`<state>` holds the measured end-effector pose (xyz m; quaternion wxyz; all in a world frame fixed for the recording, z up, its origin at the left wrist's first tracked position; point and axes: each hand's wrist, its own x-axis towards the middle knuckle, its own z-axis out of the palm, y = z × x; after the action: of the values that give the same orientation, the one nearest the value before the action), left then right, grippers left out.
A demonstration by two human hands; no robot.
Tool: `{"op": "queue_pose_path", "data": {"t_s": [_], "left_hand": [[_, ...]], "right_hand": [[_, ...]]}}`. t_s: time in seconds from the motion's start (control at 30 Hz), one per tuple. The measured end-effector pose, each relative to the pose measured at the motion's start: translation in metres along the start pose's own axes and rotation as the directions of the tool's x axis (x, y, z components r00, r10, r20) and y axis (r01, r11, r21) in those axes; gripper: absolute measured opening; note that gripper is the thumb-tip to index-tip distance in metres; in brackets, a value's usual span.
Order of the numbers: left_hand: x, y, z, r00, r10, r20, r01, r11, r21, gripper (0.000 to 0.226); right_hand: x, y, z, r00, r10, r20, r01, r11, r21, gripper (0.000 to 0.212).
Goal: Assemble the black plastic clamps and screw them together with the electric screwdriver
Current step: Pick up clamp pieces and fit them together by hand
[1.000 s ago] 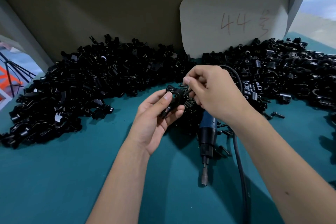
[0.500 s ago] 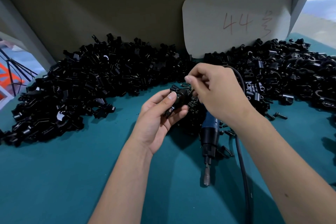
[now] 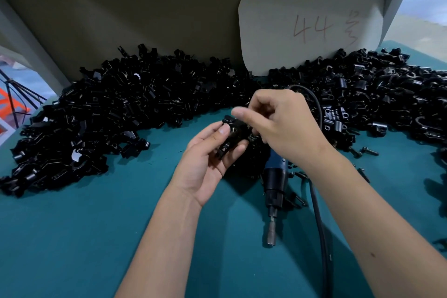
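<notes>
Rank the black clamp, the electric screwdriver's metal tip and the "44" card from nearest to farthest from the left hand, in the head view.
1. black clamp, held in the left hand.
2. screwdriver tip, lower right on the mat.
3. "44" card, at the back, upper right.

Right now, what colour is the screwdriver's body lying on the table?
Blue with a black collar, seen in the head view: electric screwdriver.

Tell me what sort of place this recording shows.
Probably a factory assembly bench. Big heaps of identical black clamps lie on a teal table, a corded screwdriver lies beside the hands, and a card marked "44" leans on the back panel.
</notes>
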<state>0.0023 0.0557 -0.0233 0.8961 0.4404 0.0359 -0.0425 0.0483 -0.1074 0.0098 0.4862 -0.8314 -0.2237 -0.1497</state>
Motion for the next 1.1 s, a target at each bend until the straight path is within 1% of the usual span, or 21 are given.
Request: {"op": "queue_pose_path", "data": {"t_s": [0.07,0.1,0.13,0.17,0.2,0.23,0.3,0.37,0.43,0.53,0.6,0.63,0.67,0.7,0.73,0.8,0.83,0.9,0.93,1.0,1.1], "left_hand": [[0.001,0.001,0.0,0.999,0.025,-0.027,-0.025,0.999,-0.029,0.013],[0.002,0.002,0.0,0.998,0.049,-0.048,-0.052,0.997,-0.06,0.012],[0.003,0.003,-0.001,0.994,0.076,-0.081,-0.084,0.991,-0.102,0.011],[0.004,0.005,-0.002,0.987,0.103,-0.123,-0.121,0.981,-0.153,0.009],[0.005,0.007,-0.004,0.977,0.129,-0.168,-0.162,0.966,-0.202,0.012],[0.005,0.008,-0.006,0.966,0.151,-0.208,-0.201,0.949,-0.242,0.019],[0.006,0.012,-0.011,0.943,0.187,-0.276,-0.267,0.918,-0.294,0.03],[0.006,0.013,-0.015,0.925,0.201,-0.323,-0.307,0.896,-0.321,0.033],[0.007,0.014,-0.018,0.912,0.213,-0.35,-0.331,0.886,-0.325,0.029],[0.008,0.011,-0.018,0.911,0.25,-0.329,-0.346,0.896,-0.277,0.025],[0.01,0.008,-0.018,0.909,0.301,-0.289,-0.364,0.91,-0.197,0.018],[0.011,0.006,-0.017,0.903,0.336,-0.267,-0.381,0.914,-0.139,0.015],[0.012,0.004,-0.017,0.893,0.377,-0.243,-0.403,0.913,-0.066,0.015],[0.013,0.002,-0.016,0.88,0.421,-0.22,-0.427,0.904,0.022,0.016],[0.014,0.0,-0.015,0.864,0.465,-0.192,-0.449,0.885,0.123,0.017],[0.015,-0.007,-0.013,0.84,0.528,-0.124,-0.471,0.823,0.318,0.02],[0.016,-0.011,-0.012,0.837,0.54,-0.092,-0.469,0.793,0.388,0.022],[0.017,-0.016,-0.009,0.846,0.531,-0.041,-0.452,0.756,0.473,0.02],[0.017,-0.018,-0.007,0.855,0.519,-0.024,-0.44,0.748,0.498,0.019],[0.016,-0.021,-0.004,0.871,0.491,0.005,-0.425,0.749,0.509,0.017],[0.015,-0.023,-0.002,0.877,0.48,0.025,-0.431,0.763,0.481,0.015]], "right_hand": [[0.0,-0.002,0.0,1.0,0.019,-0.011,-0.019,0.999,-0.04,0.036],[0.001,-0.004,0.001,1.0,0.029,0.004,-0.028,0.993,-0.119,0.035],[0.001,-0.005,0.001,0.997,0.045,0.054,-0.03,0.968,-0.251,0.034],[0.001,-0.008,0.001,0.987,0.079,0.143,-0.015,0.916,-0.402,0.034],[0.001,-0.011,0.001,0.959,0.133,0.249,0.019,0.85,-0.526,0.035],[-0.001,-0.015,0.002,0.919,0.19,0.345,0.063,0.794,-0.604,0.037],[-0.005,-0.023,0.002,0.84,0.258,0.477,0.149,0.736,-0.661,0.033],[-0.009,-0.03,0.004,0.796,0.281,0.536,0.221,0.689,-0.691,0.026],[-0.011,-0.035,0.008,0.777,0.296,0.556,0.256,0.658,-0.708,0.023],[-0.012,-0.035,0.014,0.762,0.315,0.566,0.276,0.632,-0.724,0.023],[-0.01,-0.032,0.013,0.752,0.312,0.581,0.276,0.652,-0.706,0.021],[-0.008,-0.031,0.01,0.757,0.298,0.582,0.248,0.693,-0.677,0.016],[-0.006,-0.029,0.007,0.778,0.271,0.567,0.186,0.763,-0.62,0.011],[-0.002,-0.027,0.002,0.817,0.228,0.529,0.105,0.844,-0.527,0.008],[0.001,-0.025,-0.002,0.87,0.176,0.46,0.033,0.911,-0.411,0.007],[0.005,-0.02,-0.009,0.966,0.069,0.249,-0.019,0.98,-0.199,0.01],[0.006,-0.018,-0.011,0.988,0.038,0.147,-0.022,0.993,-0.113,0.013],[0.007,-0.015,-0.011,0.999,0.039,0.03,-0.04,0.998,0.04,0.015],[0.006,-0.014,-0.01,0.998,0.055,0.007,-0.055,0.994,0.092,0.014],[0.005,-0.012,-0.006,0.996,0.094,-0.001,-0.092,0.985,0.143,0.011],[0.005,-0.008,-0.004,0.994,0.112,0.016,-0.113,0.989,0.096,0.017]]}}
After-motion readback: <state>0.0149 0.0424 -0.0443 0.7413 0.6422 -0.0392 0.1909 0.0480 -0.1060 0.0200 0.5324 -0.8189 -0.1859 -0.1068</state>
